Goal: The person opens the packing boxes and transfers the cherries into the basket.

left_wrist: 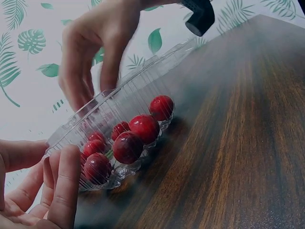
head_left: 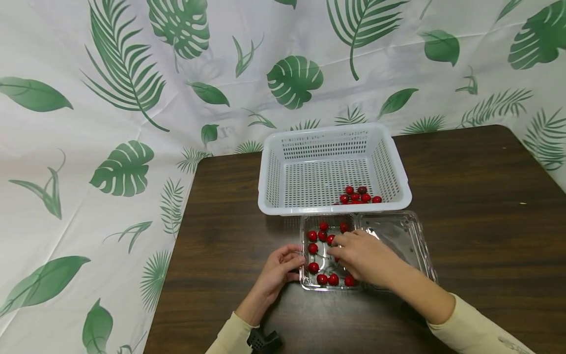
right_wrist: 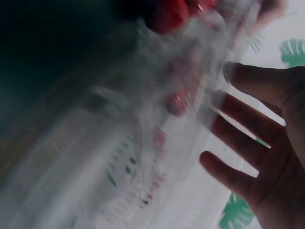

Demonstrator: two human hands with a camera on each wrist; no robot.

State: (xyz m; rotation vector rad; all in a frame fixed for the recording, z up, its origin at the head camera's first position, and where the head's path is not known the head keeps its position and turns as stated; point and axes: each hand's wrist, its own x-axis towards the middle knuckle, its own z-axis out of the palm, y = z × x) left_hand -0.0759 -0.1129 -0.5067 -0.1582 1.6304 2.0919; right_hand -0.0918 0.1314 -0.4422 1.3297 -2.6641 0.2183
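A clear plastic clamshell box (head_left: 305, 282) lies with its lid (head_left: 398, 236) folded out to the right. Several red cherries (head_left: 313, 267) are spread inside it, some with green stems. My left hand (head_left: 278, 268) holds the box's left side; in the left wrist view its thumb and fingers (left_wrist: 66, 186) meet at the corner of the wall. My right hand (head_left: 364, 255) reaches down over the right part of the box, close over the cherries. Its fingers (right_wrist: 233, 174) are spread in the right wrist view, where no cherry shows between them. That view is blurred.
Right behind the box stands a white perforated basket (head_left: 336, 210), with several more cherries (head_left: 355, 196) in its front right corner. Both rest on a dark wood table (head_left: 477, 206). A white leaf-print sheet (head_left: 239, 98) hangs behind and to the left.
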